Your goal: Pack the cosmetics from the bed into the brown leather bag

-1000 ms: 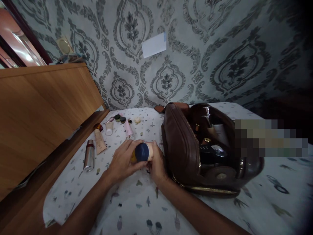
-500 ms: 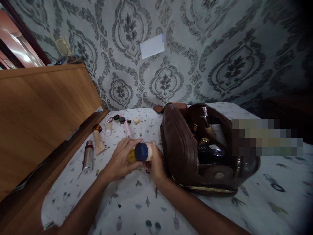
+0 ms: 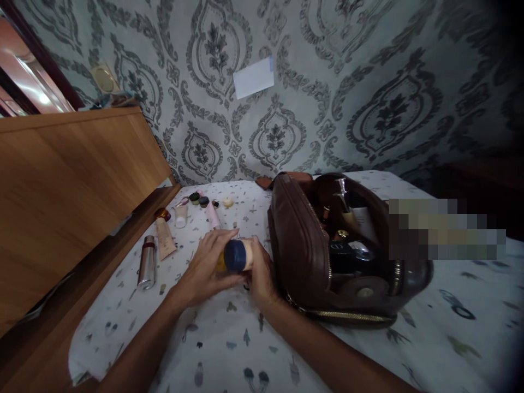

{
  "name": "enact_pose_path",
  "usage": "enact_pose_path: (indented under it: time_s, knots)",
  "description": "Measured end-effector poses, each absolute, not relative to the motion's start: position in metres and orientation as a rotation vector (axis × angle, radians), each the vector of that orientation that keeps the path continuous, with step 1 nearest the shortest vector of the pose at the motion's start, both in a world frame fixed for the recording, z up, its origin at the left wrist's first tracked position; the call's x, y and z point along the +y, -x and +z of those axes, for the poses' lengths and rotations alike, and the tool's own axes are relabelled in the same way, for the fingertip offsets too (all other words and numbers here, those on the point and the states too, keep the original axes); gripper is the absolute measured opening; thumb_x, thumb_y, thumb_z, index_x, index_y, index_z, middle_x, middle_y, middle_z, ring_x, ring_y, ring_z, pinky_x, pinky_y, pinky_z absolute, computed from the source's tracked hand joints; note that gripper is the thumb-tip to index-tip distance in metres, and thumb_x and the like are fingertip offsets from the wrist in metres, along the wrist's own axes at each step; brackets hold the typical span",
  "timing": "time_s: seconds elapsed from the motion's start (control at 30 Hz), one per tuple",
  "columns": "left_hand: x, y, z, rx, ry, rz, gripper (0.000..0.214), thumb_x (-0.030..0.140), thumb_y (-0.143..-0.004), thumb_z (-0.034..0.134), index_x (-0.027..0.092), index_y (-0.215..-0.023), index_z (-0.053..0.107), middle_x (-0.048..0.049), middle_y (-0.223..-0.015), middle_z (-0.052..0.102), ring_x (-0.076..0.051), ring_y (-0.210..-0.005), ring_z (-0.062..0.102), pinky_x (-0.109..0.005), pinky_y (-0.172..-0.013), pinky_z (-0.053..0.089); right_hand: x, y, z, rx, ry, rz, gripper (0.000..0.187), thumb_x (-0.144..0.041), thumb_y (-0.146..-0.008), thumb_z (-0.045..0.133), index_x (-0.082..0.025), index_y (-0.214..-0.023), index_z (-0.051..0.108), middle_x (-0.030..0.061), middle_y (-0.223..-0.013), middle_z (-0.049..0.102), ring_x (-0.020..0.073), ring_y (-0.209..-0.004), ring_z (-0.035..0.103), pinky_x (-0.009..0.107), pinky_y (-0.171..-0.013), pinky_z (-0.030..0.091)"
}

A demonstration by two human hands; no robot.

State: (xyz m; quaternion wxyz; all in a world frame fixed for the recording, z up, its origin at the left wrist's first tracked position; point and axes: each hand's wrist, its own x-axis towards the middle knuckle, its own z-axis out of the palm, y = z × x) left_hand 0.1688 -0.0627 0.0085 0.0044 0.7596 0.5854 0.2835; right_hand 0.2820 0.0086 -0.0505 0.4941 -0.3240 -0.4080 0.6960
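Observation:
My right hand (image 3: 263,275) is closed around a small cream jar (image 3: 249,254) with a dark blue lid (image 3: 235,255), tilted so the lid faces left. My left hand (image 3: 202,267) curls in from the other side, closed on a yellow item (image 3: 221,262) that shows in part behind the lid. Its kind is hidden by the fingers and the jar. Just right of my hands stands a brown leather bag (image 3: 297,234), unzipped. Inside it are a grey tube (image 3: 362,222), a black case (image 3: 341,250) and other small cosmetics.
On the patterned white sheet (image 3: 221,338), to the left, lie a silver bottle (image 3: 147,265), a beige tube (image 3: 165,239), a white tube (image 3: 180,216), a pink tube (image 3: 213,216) and several small jars. A wooden headboard (image 3: 82,180) borders the left; a papered wall (image 3: 278,125) rises behind.
The blue-lidded jar has turned slightly and shifted a little left, covering more of the yellow item. Both hands stay in nearly the same place.

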Motion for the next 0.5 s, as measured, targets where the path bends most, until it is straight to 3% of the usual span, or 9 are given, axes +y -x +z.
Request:
enact_pose_path:
  time_s: [0.07, 0.2, 0.4, 0.5]
  knots:
    - [-0.062, -0.169, 0.005, 1.967, -2.339, 0.877, 0.081, 0.059, -0.078, 0.067, 0.024, -0.143, 0.035, -0.0139, -0.129, 0.053, -0.031, -0.118, 0.047, -0.046, -0.098, 0.039, 0.009, -0.282, -0.051, -0.997, 0.782, 1.658, 0.055, -0.071, -0.078, 0.049, -0.019, -0.082, 0.062, 0.002, -0.076, 0.064, 0.0168, -0.067, 0.059, 0.025, -0.054, 0.046]
    - [-0.063, -0.168, 0.001, 2.075, -2.332, 0.847, 0.066, 0.06, -0.082, 0.061, 0.019, -0.133, 0.048, -0.0128, -0.111, 0.059, -0.03, -0.104, 0.051, -0.044, -0.088, 0.043, 0.01, -0.281, -0.053, -0.96, 0.822, 1.723, 0.056, -0.072, -0.079, 0.047, -0.019, -0.084, 0.063, -0.0014, -0.061, 0.058, 0.0148, -0.052, 0.052, 0.023, -0.043, 0.038]
    - [-0.062, -0.166, 0.013, 1.779, -2.651, 0.708, 0.044, 0.035, -0.095, 0.052, 0.028, -0.138, 0.043, -0.011, -0.129, 0.053, -0.026, -0.119, 0.045, -0.044, -0.1, 0.037, 0.009, -0.281, -0.049, -0.918, 0.856, 1.842, 0.062, -0.077, -0.076, 0.045, -0.018, -0.082, 0.062, -0.0051, -0.05, 0.049, 0.0104, -0.035, 0.038, 0.022, -0.031, 0.023]
    - [-0.062, -0.167, 0.013, 1.768, -2.651, 0.716, 0.055, 0.041, -0.093, 0.056, 0.029, -0.143, 0.036, -0.0115, -0.135, 0.05, -0.027, -0.125, 0.043, -0.046, -0.103, 0.035, 0.008, -0.281, -0.047, -0.895, 0.864, 1.774, 0.058, -0.076, -0.074, 0.05, -0.019, -0.081, 0.061, -0.0033, -0.057, 0.055, 0.0115, -0.042, 0.046, 0.021, -0.035, 0.031]
